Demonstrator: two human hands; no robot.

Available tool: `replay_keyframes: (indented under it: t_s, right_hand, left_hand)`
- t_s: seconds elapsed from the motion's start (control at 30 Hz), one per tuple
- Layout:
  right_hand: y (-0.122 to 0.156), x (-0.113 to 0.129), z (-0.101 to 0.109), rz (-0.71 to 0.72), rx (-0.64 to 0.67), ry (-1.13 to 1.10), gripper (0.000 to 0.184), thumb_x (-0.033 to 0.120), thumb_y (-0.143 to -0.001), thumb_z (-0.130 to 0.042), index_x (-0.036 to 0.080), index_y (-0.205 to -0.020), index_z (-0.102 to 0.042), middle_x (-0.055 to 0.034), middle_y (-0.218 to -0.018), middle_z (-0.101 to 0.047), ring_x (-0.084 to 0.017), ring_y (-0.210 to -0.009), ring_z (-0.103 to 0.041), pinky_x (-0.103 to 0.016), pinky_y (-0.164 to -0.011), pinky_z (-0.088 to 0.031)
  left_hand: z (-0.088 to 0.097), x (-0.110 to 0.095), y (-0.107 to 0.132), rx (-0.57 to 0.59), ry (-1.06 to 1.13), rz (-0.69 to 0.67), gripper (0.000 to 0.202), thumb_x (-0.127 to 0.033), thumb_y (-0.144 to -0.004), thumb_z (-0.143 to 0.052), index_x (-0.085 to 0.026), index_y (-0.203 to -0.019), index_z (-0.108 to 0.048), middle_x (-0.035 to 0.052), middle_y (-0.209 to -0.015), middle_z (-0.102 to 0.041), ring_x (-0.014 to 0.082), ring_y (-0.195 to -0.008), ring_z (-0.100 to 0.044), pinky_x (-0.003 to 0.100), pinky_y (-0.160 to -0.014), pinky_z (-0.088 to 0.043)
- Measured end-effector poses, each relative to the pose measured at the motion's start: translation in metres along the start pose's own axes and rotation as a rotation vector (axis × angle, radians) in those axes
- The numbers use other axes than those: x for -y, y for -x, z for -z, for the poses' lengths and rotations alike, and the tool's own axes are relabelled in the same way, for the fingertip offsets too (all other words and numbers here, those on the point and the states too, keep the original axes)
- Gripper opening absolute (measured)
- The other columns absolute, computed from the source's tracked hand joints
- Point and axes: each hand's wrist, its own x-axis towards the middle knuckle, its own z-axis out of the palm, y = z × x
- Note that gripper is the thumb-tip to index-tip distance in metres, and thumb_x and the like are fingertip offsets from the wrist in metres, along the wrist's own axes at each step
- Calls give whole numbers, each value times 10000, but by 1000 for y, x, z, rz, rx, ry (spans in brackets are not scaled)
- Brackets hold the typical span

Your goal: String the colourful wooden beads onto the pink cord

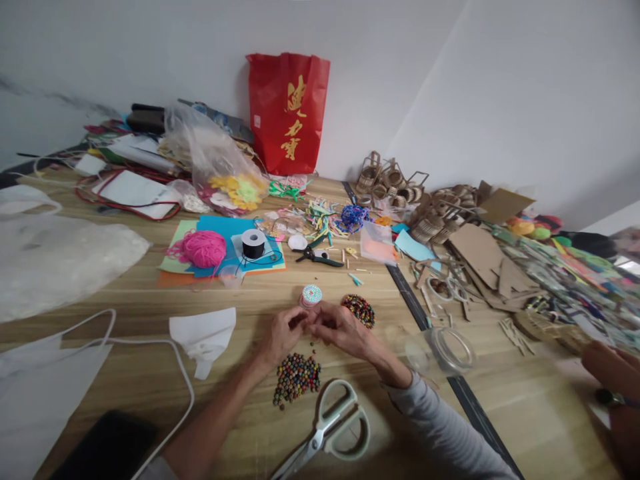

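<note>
My left hand and my right hand meet fingertip to fingertip over the wooden table, both pinched closed on something too small to name. Just below them lies a pile of coloured beads. A second heap of beads sits right of the hands, and a small pale spool stands just beyond them.
Grey-handled scissors lie near the front edge. A clear jar lies to the right, white folded paper to the left. Pink yarn, black cord spool, pliers, red bag, cardboard pieces behind. Another person's arm far right.
</note>
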Motion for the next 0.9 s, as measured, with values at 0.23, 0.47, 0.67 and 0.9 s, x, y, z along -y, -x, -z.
replay_keyframes:
  t_s: [0.23, 0.47, 0.67, 0.9]
  right_hand:
    - [13, 17, 29, -60, 206, 424, 213, 269, -891, -542, 152, -1066, -573, -30, -737, -673, -123, -587, -596, -219, -559, -451]
    - [-27, -16, 38, 177, -86, 994, 625, 85, -853, -529, 253, -1420, -327, -130, -1441, -361, -229, -1252, -452, -343, -909, -472]
    - [-45, -15, 40, 273, 93, 965, 371, 182, -937, -480, 240, -1304, -493, -91, -1253, -535, -183, -1098, -558, -288, -864, -463]
    - [-47, -10, 37, 107, -125, 1134, 377, 428, -939, -490, 203, -1240, -513, -125, -1104, -598, -222, -914, -611, -316, -749, -458]
  left_hand:
    - [-1, -2, 0, -8, -27, 2, 227, -326, -795, -549, -146, -729, -668, 37, -670, -692, 163, -624, -596, 247, -610, -446]
    - [1, -6, 1, -5, -49, 17, 195, -287, -792, -546, -149, -724, -666, 34, -654, -674, 158, -602, -574, 245, -594, -444]
    - [0, -3, 1, 1, -37, -3, 202, -285, -781, -543, -135, -718, -663, 43, -656, -676, 156, -595, -574, 243, -586, -445]
    - [-2, -1, 4, 59, -21, -55, 188, -257, -780, -553, -126, -721, -674, 36, -646, -678, 144, -607, -582, 227, -595, -456]
